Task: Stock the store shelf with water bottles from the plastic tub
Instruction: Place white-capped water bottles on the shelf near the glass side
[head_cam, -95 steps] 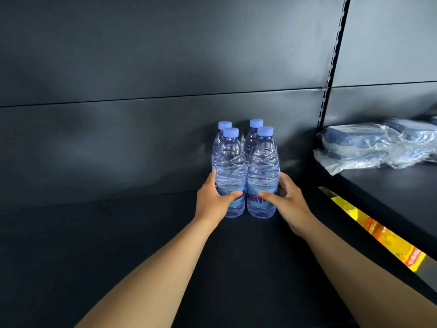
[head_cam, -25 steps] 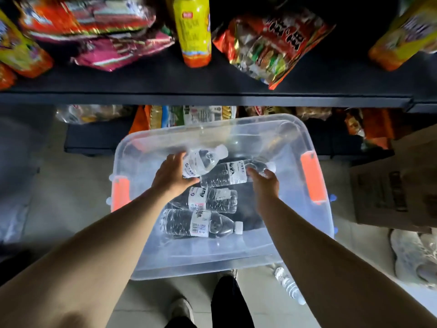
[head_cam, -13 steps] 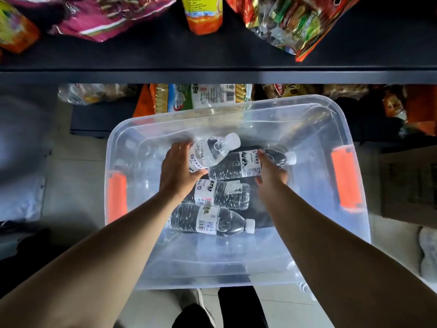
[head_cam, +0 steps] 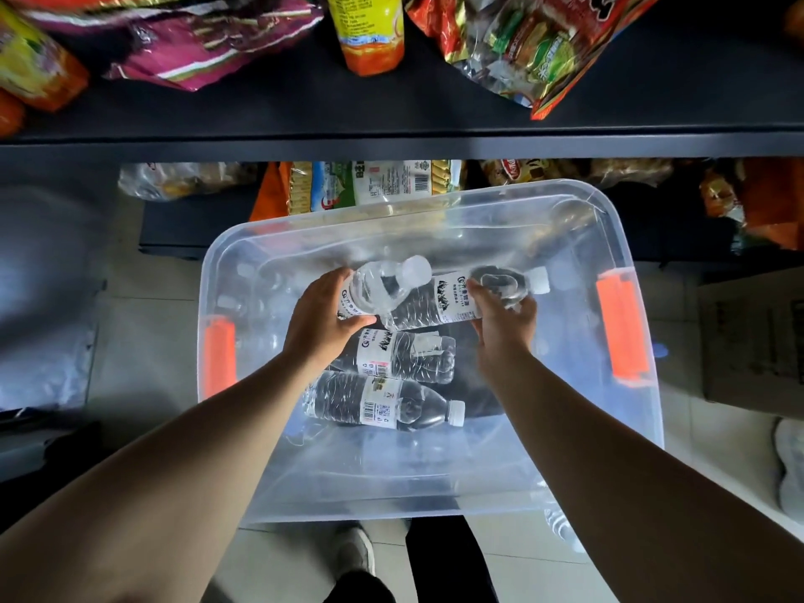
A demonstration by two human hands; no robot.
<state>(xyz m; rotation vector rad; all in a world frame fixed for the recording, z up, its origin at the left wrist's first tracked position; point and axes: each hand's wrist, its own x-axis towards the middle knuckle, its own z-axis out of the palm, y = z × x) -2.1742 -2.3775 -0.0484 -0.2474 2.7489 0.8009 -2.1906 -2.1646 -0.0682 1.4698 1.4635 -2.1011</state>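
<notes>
- Both hands are down inside the clear plastic tub (head_cam: 639, 385) on the floor, each one closing on a water bottle.
- The left hand (head_cam: 324, 317) is wrapped around the lower body of a tilted bottle (head_cam: 383, 287), whose white cap points up and to the right; half a second ago that bottle lay lower, so it is now coming off the pile.
- The right hand (head_cam: 507, 317) is clasped over the shoulder of a second bottle (head_cam: 439, 304) lying across the far part of the tub, cap to the right; its grip looks firmer than a moment ago, when the fingers only reached it.
- Two more bottles lie flat nearer to the person: a middle bottle (head_cam: 404, 356) and the nearest bottle (head_cam: 383, 404), both untouched.
- My reading: a two-bottle pick is under way, and four bottles remain to be shelved.
- Nearly four seconds back the same hands were steadying four blue-capped bottles upright on a dark shelf; now the view looks down past the snack shelf (head_cam: 435, 106) to the tub.
- Lifting both bottles clear of the tub wall comes next, I would guess.
</notes>
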